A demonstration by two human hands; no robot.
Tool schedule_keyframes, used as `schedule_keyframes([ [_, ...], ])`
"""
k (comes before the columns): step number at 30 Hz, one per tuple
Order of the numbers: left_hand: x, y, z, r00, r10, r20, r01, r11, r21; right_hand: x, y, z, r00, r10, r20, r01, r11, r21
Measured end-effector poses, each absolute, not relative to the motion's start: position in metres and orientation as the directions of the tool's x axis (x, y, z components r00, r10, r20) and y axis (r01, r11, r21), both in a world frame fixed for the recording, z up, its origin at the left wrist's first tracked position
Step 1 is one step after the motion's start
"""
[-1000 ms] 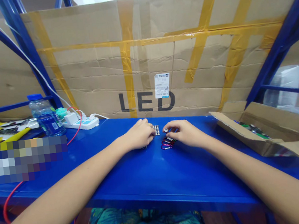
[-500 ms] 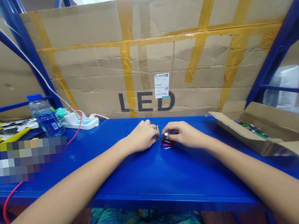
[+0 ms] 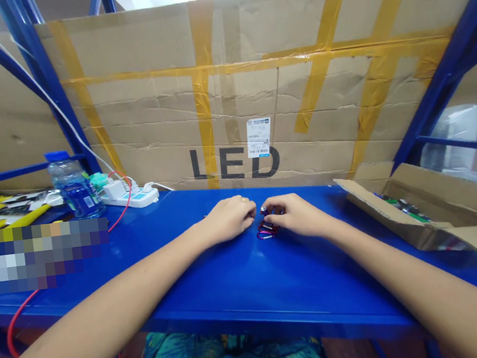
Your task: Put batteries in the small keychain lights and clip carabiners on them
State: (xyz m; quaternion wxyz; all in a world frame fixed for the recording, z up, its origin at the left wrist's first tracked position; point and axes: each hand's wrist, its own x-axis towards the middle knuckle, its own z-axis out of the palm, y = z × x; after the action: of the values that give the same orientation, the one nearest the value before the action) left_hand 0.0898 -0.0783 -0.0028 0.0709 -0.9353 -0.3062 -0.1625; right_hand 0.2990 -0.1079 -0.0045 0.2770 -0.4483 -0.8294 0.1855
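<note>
My right hand [image 3: 289,212] pinches a small dark cylinder with a shiny silver end [image 3: 264,210] between thumb and fingertips. Below those fingertips, red and purple carabiner clips [image 3: 266,232] lie on the blue tabletop [image 3: 250,281]. Facing it across a narrow gap, my left hand [image 3: 234,218] has its fingers curled together, and whatever they hold is hidden. Whether the cylinder is joined to the clips I cannot tell.
An open cardboard box [image 3: 438,231] with small parts stands at the right. To the left are a blue-capped bottle [image 3: 76,189], a white power strip [image 3: 137,198] and a red cable [image 3: 11,331]. A large taped cardboard sheet [image 3: 148,109] closes off the back.
My left fingers have curled in, hiding the small silver pieces that showed at their tips. In my right hand the cylinder's bright end has turned upward; both hands stay in nearly the same place.
</note>
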Motion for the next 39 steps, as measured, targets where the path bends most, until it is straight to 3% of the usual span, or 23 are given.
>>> schedule_keyframes([
  [3,0.092,-0.08,0.001,0.683,0.535,0.496,0.585,-0.808,0.066,0.3,-0.107,-0.005,-0.425,0.85,0.313,0.668,0.527,-0.525],
  [6,0.093,-0.082,0.002,0.649,0.471,0.597,0.526,-0.845,0.094,0.3,-0.106,-0.005,-0.423,0.846,0.325,0.662,0.533,-0.526],
  [14,0.094,-0.083,-0.005,0.752,0.328,0.572,0.37,-0.928,0.045,0.298,-0.107,-0.004,-0.437,0.829,0.349,0.605,0.558,-0.567],
  [21,0.094,-0.085,-0.002,0.666,0.47,0.58,0.476,-0.866,0.155,0.299,-0.105,-0.005,-0.43,0.812,0.394,0.606,0.583,-0.541],
  [27,0.098,-0.082,-0.005,0.598,0.526,0.605,0.423,-0.848,0.319,0.295,-0.105,-0.006,-0.489,0.774,0.403,0.577,0.633,-0.516],
  [33,0.094,-0.081,0.002,0.44,0.619,0.65,0.415,-0.783,0.464,0.291,-0.11,-0.002,-0.287,0.882,0.375,0.758,0.448,-0.474],
  [39,0.09,-0.082,0.008,0.35,0.663,0.661,0.34,-0.748,0.57,0.287,-0.124,0.003,-0.559,0.807,0.19,0.715,0.585,-0.382],
])
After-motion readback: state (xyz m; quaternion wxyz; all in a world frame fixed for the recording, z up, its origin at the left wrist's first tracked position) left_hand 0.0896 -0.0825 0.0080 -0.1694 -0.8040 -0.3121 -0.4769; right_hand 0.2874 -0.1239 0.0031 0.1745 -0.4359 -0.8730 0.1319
